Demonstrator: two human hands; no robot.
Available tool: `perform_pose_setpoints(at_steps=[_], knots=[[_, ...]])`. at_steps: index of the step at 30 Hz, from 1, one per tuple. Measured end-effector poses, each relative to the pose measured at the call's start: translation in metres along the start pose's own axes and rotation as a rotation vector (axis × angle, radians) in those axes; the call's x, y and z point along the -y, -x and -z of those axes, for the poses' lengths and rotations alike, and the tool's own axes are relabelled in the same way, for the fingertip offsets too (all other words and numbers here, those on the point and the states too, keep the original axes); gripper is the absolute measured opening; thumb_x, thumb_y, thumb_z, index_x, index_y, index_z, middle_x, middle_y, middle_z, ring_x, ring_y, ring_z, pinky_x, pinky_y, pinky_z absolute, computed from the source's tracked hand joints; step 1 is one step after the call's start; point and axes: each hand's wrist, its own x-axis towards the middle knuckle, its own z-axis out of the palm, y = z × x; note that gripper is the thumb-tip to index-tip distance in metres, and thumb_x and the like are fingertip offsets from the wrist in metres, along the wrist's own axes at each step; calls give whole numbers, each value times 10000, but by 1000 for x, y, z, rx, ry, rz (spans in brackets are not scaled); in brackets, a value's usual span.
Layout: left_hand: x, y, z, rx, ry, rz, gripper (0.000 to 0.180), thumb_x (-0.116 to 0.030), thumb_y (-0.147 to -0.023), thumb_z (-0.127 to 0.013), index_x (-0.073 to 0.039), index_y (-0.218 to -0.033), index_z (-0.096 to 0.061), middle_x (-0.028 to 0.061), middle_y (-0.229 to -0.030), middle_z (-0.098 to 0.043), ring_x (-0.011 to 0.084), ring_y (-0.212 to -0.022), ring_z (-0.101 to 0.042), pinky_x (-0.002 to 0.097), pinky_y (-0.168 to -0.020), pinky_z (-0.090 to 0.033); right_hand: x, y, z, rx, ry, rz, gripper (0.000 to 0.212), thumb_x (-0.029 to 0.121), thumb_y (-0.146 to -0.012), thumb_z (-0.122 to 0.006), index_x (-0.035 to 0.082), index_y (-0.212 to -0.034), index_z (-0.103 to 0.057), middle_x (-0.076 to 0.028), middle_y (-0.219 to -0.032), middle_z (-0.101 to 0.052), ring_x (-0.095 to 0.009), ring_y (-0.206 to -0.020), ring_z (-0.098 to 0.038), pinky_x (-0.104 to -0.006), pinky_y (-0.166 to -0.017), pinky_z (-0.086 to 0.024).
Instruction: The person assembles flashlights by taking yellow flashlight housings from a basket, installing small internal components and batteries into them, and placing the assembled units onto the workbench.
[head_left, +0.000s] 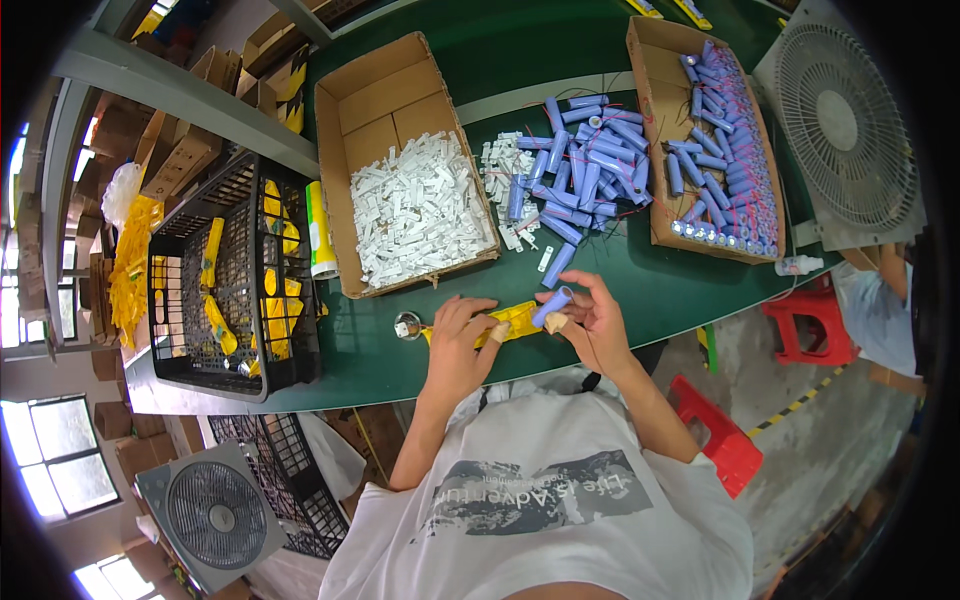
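Note:
At the near table edge my left hand [462,340] lies closed over a yellow flashlight-like body [517,321]. A round silvery end piece [408,325] shows left of that hand; whether it joins the yellow body is hidden under my fingers. My right hand [598,328] pinches a purple cylindrical battery cell [551,308], tilted, at the right end of the yellow body. Both thumbs wear tan finger covers. Just beyond lie another purple cell [558,266] and a small white strip-like part [545,259].
A cardboard box of white parts [335,180] stands beyond my left hand. Loose purple cells [590,165] are heaped beside a second cardboard box [660,225] full of cells. A black crate [165,345] with yellow pieces is at left, a fan [840,120] at far right, red stools [715,440] below.

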Motion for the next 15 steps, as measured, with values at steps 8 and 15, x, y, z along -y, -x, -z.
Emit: perform_pose_setpoints(at_steps=[8,15], knots=[[-2,-3,-3,-84,18,8,101,-41,-844,-782,17,-844,-699,137,-1168,-717,361,-1097,-662,454,-921,-549,-23,-16,-6,58,-212,98,395,-36,-988,-701,-9,-1323,-493,-224,-1251,-734,-228,-1124,-743,-336,-986,-596],[5,1,-2,-68,29,-1,98,-50,-841,-791,16,-863,-722,149,-1152,-713,360,-1079,-665,451,-912,-551,-3,-20,-10,101,309,82,260,-73,-862,-762,1,-1090,-662,-132,-1129,-738,-188,-979,-732,-351,-835,-601]])
